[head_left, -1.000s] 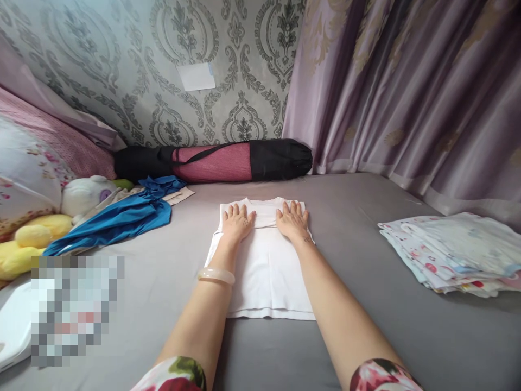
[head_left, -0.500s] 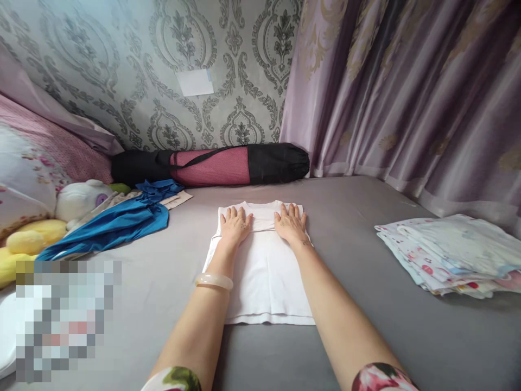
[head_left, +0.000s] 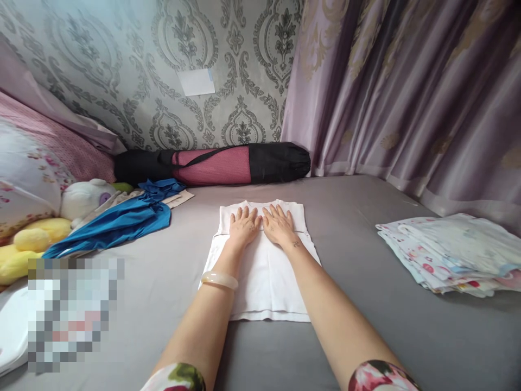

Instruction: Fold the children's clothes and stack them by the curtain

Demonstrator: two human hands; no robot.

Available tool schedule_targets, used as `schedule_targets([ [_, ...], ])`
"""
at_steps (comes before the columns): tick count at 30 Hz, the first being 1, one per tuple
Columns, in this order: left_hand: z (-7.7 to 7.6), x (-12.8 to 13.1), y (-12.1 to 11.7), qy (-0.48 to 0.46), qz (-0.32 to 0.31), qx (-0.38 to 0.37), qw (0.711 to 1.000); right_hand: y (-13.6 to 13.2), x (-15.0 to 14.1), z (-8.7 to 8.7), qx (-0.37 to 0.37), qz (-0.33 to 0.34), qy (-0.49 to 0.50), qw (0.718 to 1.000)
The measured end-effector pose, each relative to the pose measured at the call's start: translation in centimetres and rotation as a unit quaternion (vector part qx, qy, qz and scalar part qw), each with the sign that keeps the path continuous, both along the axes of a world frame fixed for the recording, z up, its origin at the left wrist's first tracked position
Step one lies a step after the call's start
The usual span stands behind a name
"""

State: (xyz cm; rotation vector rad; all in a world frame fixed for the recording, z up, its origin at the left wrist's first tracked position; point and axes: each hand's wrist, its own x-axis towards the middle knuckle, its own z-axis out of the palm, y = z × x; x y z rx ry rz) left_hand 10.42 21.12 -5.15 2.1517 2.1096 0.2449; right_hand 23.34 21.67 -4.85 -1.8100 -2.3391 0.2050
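Left hand [head_left: 245,227] and right hand [head_left: 279,225], spread flat, partly hide a white shirt [head_left: 268,282], long axis and neck toward the far edge of the bed [head_left: 163,293].

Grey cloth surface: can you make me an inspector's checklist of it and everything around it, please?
Surface: smooth grey cloth sheet, lightly creased.
Job's things: white cloth garment, spread out flat, neckline at the far end.
Clutter: shiny blue crumpled cloth and yellow plush toy, left; folded patterned cloth stack, right.
Hands: left hand and right hand palm-down on the garment.
Cables: nothing seen.
Surroundings: black-and-pink tubular bag, grey patterned wall, purple fabric curtain.
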Motion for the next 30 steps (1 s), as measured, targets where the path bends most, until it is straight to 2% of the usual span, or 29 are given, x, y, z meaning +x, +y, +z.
schedule_targets([
  [7,0.1,-0.4,-0.1,-0.002,0.013,0.029,0.999,0.3,0.4,0.4,0.000,-0.002,0.033,0.999],
  [11,0.3,-0.9,-0.1,0.019,0.095,0.099,0.990,0.8,1.4,0.5,0.024,-0.054,0.043,0.997],
  [14,0.1,-1.5,0.1,0.008,0.135,0.070,0.988,1.3,2.1,0.4,0.001,-0.097,0.022,0.995],
  [18,-0.3,-2.0,0.2,-0.006,0.135,0.026,0.990,1.6,2.4,0.1,-0.026,-0.107,0.005,0.994],
  [30,-0.5,-2.2,-0.1,-0.008,0.119,0.058,0.991,1.5,2.5,-0.1,-0.015,-0.108,0.002,0.994],
])
